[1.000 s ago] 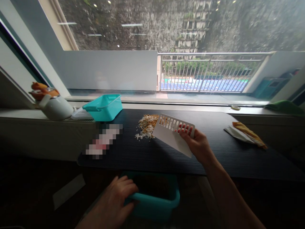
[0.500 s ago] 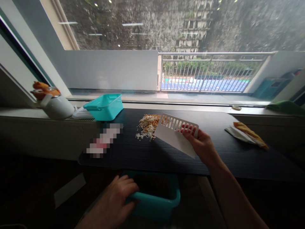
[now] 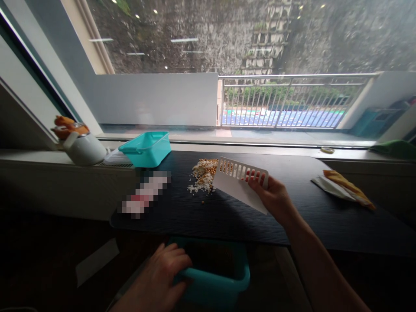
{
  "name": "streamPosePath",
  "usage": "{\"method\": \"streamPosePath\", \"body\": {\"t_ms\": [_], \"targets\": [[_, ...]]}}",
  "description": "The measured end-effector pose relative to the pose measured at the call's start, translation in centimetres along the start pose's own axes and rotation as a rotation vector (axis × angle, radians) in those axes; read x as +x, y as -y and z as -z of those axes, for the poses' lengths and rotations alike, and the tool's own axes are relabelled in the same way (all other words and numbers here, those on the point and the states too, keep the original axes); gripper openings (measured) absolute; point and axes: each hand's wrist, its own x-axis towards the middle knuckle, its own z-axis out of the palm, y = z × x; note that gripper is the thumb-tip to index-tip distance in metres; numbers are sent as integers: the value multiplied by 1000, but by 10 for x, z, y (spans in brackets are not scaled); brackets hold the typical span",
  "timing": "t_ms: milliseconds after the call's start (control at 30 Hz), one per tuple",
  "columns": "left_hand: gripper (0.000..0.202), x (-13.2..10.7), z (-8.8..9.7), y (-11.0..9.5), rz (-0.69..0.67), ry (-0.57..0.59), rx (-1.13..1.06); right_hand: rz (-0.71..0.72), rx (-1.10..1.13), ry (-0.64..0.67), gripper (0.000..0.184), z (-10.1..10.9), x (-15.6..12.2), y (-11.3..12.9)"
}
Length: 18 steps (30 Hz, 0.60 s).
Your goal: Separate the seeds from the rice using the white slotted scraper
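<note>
My right hand (image 3: pixel 273 193) grips a flat white plastic board (image 3: pixel 235 182) with a row of slots along its upper edge. The board is tilted, its left end against a pile of yellow beans and white grains (image 3: pixel 203 173) on the dark table. One loose bean (image 3: pixel 203 202) lies in front of the pile. Below the table's front edge, my left hand (image 3: pixel 169 264) is closed around the left rim of a teal plastic bin (image 3: pixel 221 279). The bin's inside is dark, so its contents are hard to make out.
Another teal bin (image 3: pixel 151 149) stands at the table's back left, beside a white pot (image 3: pixel 85 148) on the sill. A blurred-out item (image 3: pixel 144 197) lies at the left of the dark table (image 3: pixel 182 221). A yellow and white packet (image 3: pixel 344 188) lies at the right. Windows line the back.
The whole view has shifted slightly. A single bean now lies apart in front of the pile. Both hands keep their holds on the slotted board and the bin.
</note>
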Motion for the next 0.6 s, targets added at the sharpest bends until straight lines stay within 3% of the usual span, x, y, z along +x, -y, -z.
{"method": "streamPosePath", "body": {"t_ms": [200,600], "targets": [[16,2,7,-6,23,80,19,-28,33,-35,41,3,-11,5],[15,-2,9,2,-41,25,-5,-63,67,-8,38,0,-15,9]]}}
